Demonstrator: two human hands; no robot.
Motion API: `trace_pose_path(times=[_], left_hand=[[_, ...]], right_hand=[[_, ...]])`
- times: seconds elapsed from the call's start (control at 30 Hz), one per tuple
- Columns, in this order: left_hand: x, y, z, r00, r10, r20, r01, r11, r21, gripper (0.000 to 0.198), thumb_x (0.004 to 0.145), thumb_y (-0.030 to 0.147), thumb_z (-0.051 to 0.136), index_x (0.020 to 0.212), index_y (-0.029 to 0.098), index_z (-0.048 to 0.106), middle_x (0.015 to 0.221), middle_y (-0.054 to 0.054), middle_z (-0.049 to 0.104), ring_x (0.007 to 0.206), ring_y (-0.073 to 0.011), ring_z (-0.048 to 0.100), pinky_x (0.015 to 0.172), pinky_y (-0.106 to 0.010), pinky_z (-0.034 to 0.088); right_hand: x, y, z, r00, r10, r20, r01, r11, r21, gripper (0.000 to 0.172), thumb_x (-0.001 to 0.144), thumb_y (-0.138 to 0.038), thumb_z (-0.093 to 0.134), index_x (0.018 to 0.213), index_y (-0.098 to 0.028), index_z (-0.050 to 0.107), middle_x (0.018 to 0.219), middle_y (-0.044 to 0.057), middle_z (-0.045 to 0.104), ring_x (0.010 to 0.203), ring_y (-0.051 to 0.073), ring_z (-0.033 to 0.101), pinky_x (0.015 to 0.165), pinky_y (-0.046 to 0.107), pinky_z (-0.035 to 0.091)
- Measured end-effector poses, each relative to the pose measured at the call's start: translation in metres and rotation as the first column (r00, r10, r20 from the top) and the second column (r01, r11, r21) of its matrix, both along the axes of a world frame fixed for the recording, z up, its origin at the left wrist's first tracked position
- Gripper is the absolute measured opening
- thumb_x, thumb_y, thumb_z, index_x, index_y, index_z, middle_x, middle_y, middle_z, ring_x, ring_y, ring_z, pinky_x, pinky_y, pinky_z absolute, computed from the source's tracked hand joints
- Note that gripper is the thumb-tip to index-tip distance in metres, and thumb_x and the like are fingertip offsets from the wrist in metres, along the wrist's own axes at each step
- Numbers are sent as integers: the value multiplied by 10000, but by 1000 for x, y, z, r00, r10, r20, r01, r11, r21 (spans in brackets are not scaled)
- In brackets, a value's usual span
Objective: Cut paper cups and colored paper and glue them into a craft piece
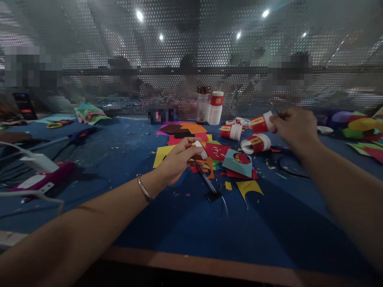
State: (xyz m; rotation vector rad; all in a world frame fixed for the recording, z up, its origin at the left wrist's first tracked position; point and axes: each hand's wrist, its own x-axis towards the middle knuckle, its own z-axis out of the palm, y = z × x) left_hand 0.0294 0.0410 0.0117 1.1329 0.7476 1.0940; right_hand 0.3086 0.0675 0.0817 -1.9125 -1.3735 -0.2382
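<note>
My left hand (179, 160) is closed, its fingertips pinching a small white piece (200, 150) with a reddish edge. From below those fingers a pale, narrow stick (207, 179) slants down to a small black square (213, 195); whether the hand also grips the stick I cannot tell. My right hand (295, 126) reaches forward with bent fingers at the white rim of a tilted red-and-white paper cup (261, 122). A thin dark tip shows above those fingers, too small to name. Two more paper cups, one (231, 132) and another (256, 144), lie on their sides close by.
Coloured paper sheets (163, 155) and scraps litter the blue table (125, 215). A glass bottle (202, 105) and stacked cups (214, 113) stand against the perforated screen. At left are a glue gun (82, 136), scissors (60, 123) and a purple power strip (44, 177) with cables.
</note>
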Motion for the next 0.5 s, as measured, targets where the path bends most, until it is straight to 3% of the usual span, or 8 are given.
trace_pose_path(times=[0.1,0.27,0.5], left_hand=[[-1,1,-1,1000,-26,-7,26,1000,11,276,809,216,662,1056,181,546,781,-33,669,740,-180,671,719,-355,555],[-1,-1,2,999,-37,12,37,999,11,254,804,204,660,1029,181,544,806,-27,669,723,-167,673,669,-328,561],[0,-3,5,999,-36,-9,36,999,-6,269,812,195,644,1053,177,524,759,-33,675,691,-171,669,634,-312,547]], right_hand=[[-1,12,0,998,8,59,-5,999,-53,117,797,-193,622,721,-138,692,716,120,660,677,194,515,652,336,346],[-5,26,-3,992,39,123,-25,993,-115,310,809,-252,592,973,-62,775,899,209,707,786,234,582,657,346,341],[-9,48,-7,984,115,133,-94,983,-158,233,775,-234,625,842,-77,784,836,201,700,757,229,583,646,345,343]])
